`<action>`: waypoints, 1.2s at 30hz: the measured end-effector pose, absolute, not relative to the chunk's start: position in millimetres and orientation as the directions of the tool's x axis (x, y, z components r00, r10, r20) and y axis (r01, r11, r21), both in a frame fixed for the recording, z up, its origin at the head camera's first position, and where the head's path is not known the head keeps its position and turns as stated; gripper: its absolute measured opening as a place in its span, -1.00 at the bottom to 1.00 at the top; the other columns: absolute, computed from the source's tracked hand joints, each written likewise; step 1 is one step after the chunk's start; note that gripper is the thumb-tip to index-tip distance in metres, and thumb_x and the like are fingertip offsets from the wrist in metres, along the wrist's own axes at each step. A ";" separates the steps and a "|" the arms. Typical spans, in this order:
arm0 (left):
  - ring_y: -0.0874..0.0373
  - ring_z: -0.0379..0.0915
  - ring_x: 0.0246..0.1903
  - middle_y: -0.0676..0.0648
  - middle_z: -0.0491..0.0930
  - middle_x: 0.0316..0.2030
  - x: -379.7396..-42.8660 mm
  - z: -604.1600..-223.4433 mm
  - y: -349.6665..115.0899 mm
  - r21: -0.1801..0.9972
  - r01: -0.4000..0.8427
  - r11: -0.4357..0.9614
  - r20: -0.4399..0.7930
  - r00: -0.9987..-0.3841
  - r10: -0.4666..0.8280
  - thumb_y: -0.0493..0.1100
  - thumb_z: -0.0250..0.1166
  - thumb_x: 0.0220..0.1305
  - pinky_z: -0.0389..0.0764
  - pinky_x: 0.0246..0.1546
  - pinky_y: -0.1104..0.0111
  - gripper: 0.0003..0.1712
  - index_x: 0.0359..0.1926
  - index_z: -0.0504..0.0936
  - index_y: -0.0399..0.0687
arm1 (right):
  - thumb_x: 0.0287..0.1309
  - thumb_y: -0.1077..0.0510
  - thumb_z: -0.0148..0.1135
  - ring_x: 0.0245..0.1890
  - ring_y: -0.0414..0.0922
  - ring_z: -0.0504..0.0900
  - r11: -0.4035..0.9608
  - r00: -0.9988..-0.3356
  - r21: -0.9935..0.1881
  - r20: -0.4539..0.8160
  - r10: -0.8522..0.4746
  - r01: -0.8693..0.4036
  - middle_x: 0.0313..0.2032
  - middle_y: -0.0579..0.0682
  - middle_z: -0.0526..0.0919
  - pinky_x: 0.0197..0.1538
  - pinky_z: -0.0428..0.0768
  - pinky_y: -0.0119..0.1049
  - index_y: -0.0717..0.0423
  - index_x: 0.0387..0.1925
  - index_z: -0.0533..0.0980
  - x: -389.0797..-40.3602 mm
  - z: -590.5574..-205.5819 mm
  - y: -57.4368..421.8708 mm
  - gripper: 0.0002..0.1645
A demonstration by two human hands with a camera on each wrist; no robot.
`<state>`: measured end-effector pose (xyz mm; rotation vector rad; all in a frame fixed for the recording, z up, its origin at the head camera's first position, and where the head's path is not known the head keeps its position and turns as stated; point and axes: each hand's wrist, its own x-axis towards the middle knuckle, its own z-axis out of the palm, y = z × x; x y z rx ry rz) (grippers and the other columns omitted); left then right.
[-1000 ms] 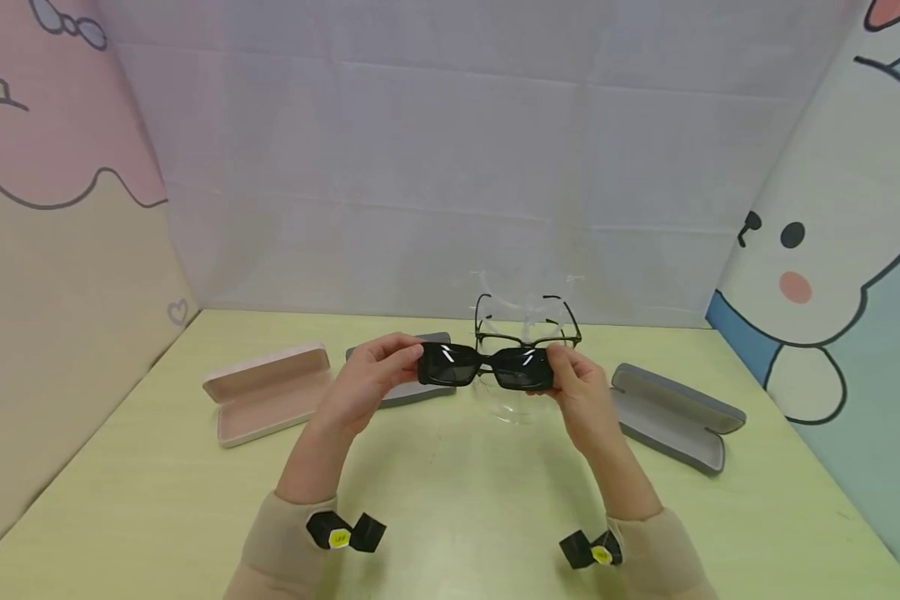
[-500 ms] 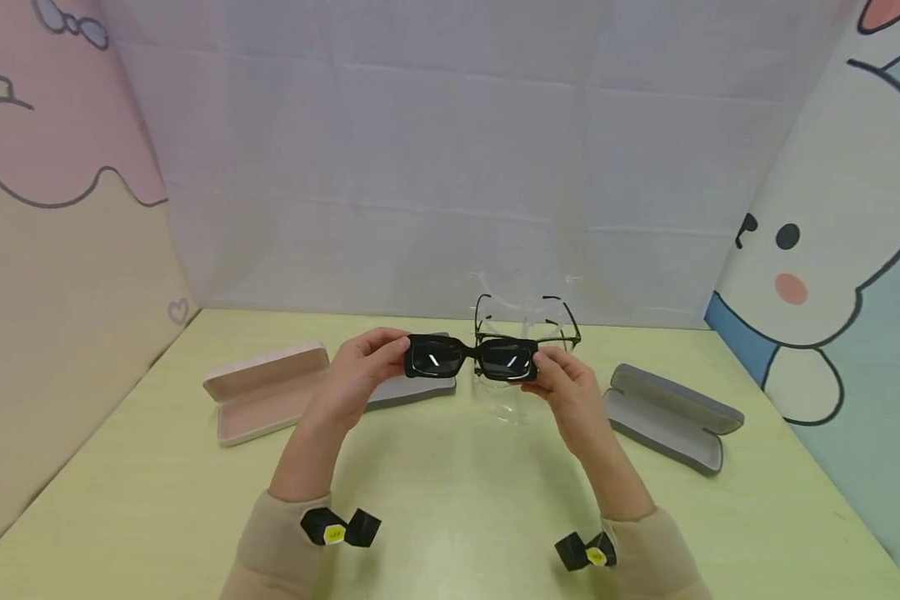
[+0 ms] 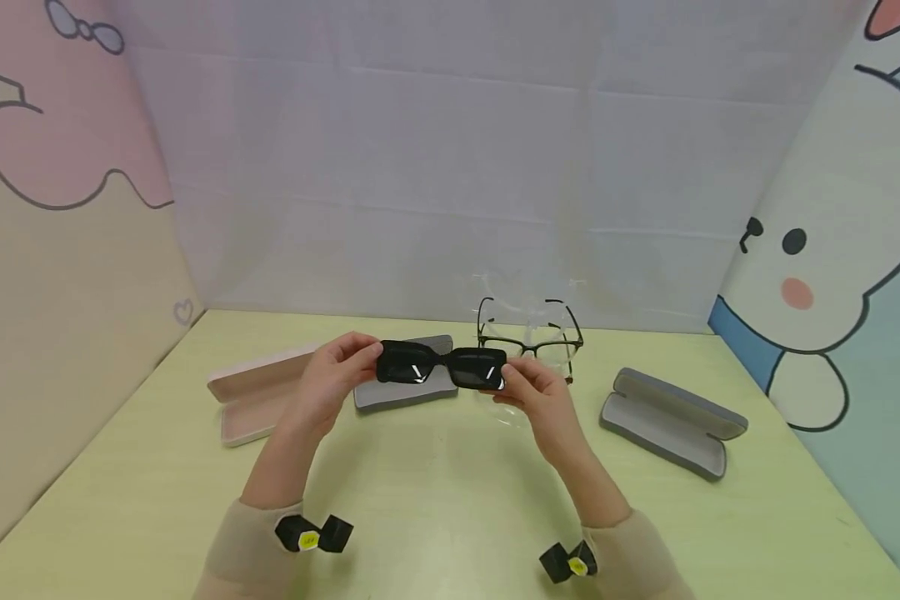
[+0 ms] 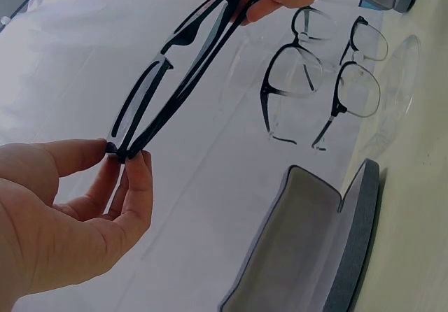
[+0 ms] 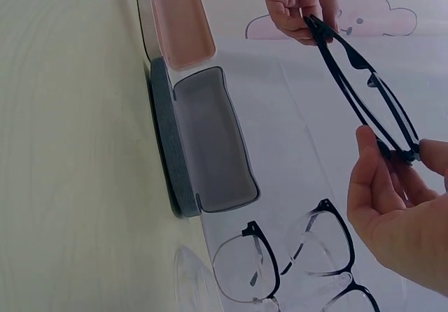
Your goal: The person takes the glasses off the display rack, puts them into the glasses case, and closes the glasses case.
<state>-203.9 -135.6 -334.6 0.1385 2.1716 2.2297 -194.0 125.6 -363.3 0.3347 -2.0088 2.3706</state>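
Black rectangular sunglasses [image 3: 477, 368] are held in the air by both hands, one at each end. My left hand [image 3: 328, 385] pinches the left end between thumb and fingers. At the other end, my right hand [image 3: 549, 410] pinches the frame. In the left wrist view the temples of the sunglasses [image 4: 183, 88] look folded behind the lenses. Behind my right hand, thin-framed eyeglasses [image 3: 531, 345] sit on a clear stand [image 3: 512, 415]. The right wrist view shows a second pair of eyeglasses [image 5: 278, 270] on it, largely hidden in the head view.
Three open cases lie on the pale yellow table [image 3: 435, 517]. A pink case [image 3: 251, 408] is at left, partly behind my left arm. A grey case [image 3: 408, 395] lies behind the sunglasses, and another grey case [image 3: 667, 427] at right. A white cloth wall [image 3: 450, 167] stands behind.
Both hands have carried the sunglasses leftward, away from the front of the stand and over the middle grey case. The grip at both ends is the same. The cases have stayed put.
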 end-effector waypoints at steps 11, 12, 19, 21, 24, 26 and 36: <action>0.28 0.52 -0.43 0.12 0.51 -0.42 -189.3 -345.7 -161.8 1.000 0.014 0.023 0.013 -0.999 0.035 -0.17 0.13 0.28 0.54 -0.23 0.48 -0.83 -0.22 0.47 -0.19 | 0.23 0.23 0.05 -0.39 -0.17 0.68 -0.150 -0.983 -0.984 0.114 -0.147 -0.092 -0.28 0.10 0.67 -0.21 0.62 -0.35 0.39 -0.07 0.44 -192.9 -376.2 98.2 -0.69; 0.28 0.52 -0.43 0.12 0.51 -0.42 -188.0 -347.3 -164.3 1.000 0.009 0.027 0.009 -0.999 0.034 -0.16 0.13 0.28 0.55 -0.25 0.47 -0.84 -0.22 0.48 -0.18 | 0.23 0.23 0.06 -0.39 -0.17 0.68 -0.147 -0.982 -0.984 0.117 -0.147 -0.096 -0.27 0.13 0.67 -0.22 0.62 -0.36 0.38 -0.07 0.44 -193.2 -378.0 95.8 -0.69; 0.33 0.51 -0.43 0.17 0.50 -0.42 -182.1 -356.2 -182.1 0.999 -0.009 0.035 -0.009 -1.000 0.008 -0.15 0.13 0.28 0.57 -0.31 0.48 -0.95 -0.32 0.51 0.02 | 0.22 0.20 0.08 -0.39 -0.11 0.69 -0.159 -0.980 -0.983 0.117 -0.159 -0.091 -0.26 0.19 0.66 -0.25 0.62 -0.35 0.36 -0.10 0.46 -195.7 -389.6 76.5 -0.70; 0.32 0.50 -0.42 0.17 0.50 -0.42 -180.2 -358.3 -188.4 0.998 -0.007 0.066 -0.008 -1.000 0.006 -0.14 0.12 0.29 0.58 -0.31 0.48 -0.93 -0.29 0.51 -0.02 | 0.22 0.19 0.09 -0.38 -0.08 0.69 -0.151 -0.981 -0.985 0.109 -0.163 -0.084 -0.27 0.18 0.66 -0.24 0.63 -0.33 0.36 -0.10 0.45 -196.0 -392.3 71.4 -0.69; 0.33 0.49 -0.40 0.18 0.50 -0.41 -176.3 -359.9 -196.7 0.991 -0.013 0.131 -0.014 -1.000 0.005 -0.10 0.11 0.29 0.58 -0.29 0.48 -0.81 -0.20 0.49 -0.13 | 0.21 0.21 0.10 -0.36 0.00 0.69 -0.145 -0.980 -0.986 0.101 -0.169 -0.076 -0.29 0.19 0.66 -0.23 0.63 -0.27 0.36 -0.08 0.45 -196.4 -393.8 65.1 -0.68; 0.32 0.50 -0.39 0.18 0.50 -0.40 -173.7 -361.1 -201.6 0.987 -0.018 0.161 -0.019 -1.000 0.003 -0.07 0.11 0.30 0.58 -0.29 0.49 -0.74 -0.16 0.47 -0.19 | 0.20 0.20 0.11 -0.35 0.04 0.68 -0.144 -0.980 -0.987 0.098 -0.172 -0.073 -0.30 0.18 0.66 -0.22 0.63 -0.24 0.36 -0.07 0.46 -197.2 -394.1 60.9 -0.67; 0.30 0.52 -0.43 0.17 0.52 -0.43 -163.8 -368.9 -219.5 0.986 -0.021 0.164 -0.013 -0.999 -0.049 -0.11 0.14 0.27 0.60 -0.32 0.47 -0.86 -0.23 0.51 -0.07 | 0.18 0.24 0.12 -0.41 -0.03 0.69 -0.177 -0.977 -0.984 0.055 -0.204 -0.018 -0.25 0.24 0.64 -0.27 0.64 -0.26 0.41 -0.06 0.44 -202.4 -395.5 39.4 -0.65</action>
